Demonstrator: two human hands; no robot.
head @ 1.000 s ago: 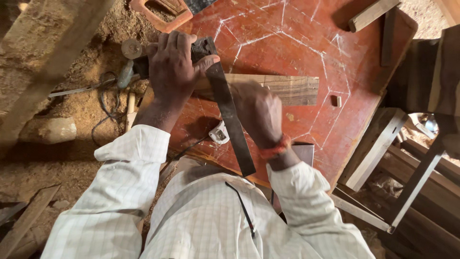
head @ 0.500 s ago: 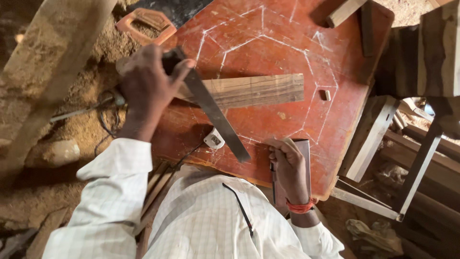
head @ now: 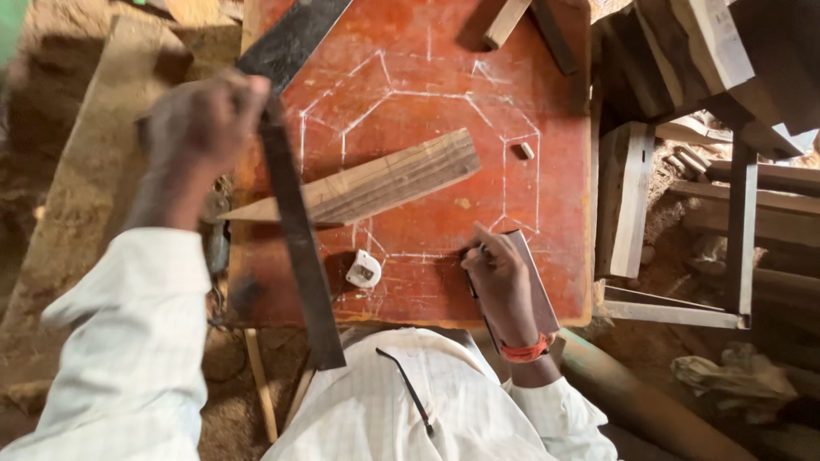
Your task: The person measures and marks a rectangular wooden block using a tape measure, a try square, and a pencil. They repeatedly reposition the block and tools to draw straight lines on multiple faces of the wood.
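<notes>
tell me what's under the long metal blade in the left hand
The metal blade crosses over the near end of the wooden plank, which lies on the red table. The strip of plank and table under it is hidden. The left hand grips its top.

No packages, signs or screens in view. Closest thing to a label: a dark patch with some small marking on the face of the small white tape measure [head: 363, 269]. The patch is roughly square, darker than the white rounded casing around it, and too small to make out. The tape measure lies on the red table top [head: 427, 51], near its front edge, just below the near end of the wooden plank [head: 376, 181] that lies across the table. White chalk lines [head: 410, 94] are drawn on the table top around the plank: a many-sided outline, not a printed sign.
</notes>
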